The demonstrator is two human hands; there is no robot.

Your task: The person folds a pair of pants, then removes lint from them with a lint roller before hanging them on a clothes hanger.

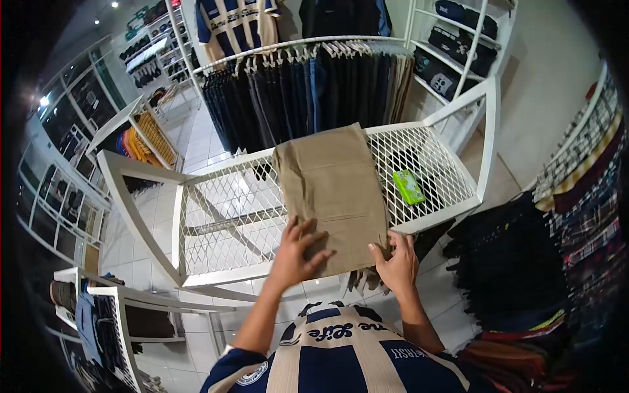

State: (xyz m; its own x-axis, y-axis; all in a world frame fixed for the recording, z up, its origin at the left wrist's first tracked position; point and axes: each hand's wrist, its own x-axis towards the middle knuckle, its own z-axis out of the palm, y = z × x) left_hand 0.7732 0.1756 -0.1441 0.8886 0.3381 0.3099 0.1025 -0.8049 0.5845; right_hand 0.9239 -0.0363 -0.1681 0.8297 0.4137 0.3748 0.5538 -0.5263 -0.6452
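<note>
A pair of tan trousers (334,190), folded into a long flat rectangle, lies across the white mesh rack top. Its near end reaches over the front rail toward my body. My left hand (303,254) rests on the near left part of the cloth, fingers spread. At the near right corner, my right hand (397,263) touches the edge of the fabric with thumb and fingers apart. Right of the trousers, a bright green packet (409,187) sits on the mesh.
The rack's white metal frame (490,144) rises at both ends. Behind it hang many dark trousers (282,98) on a rail. Plaid shirts (593,229) hang at the right, near dark clothing (511,255). A shelf of folded garments (98,321) stands at lower left.
</note>
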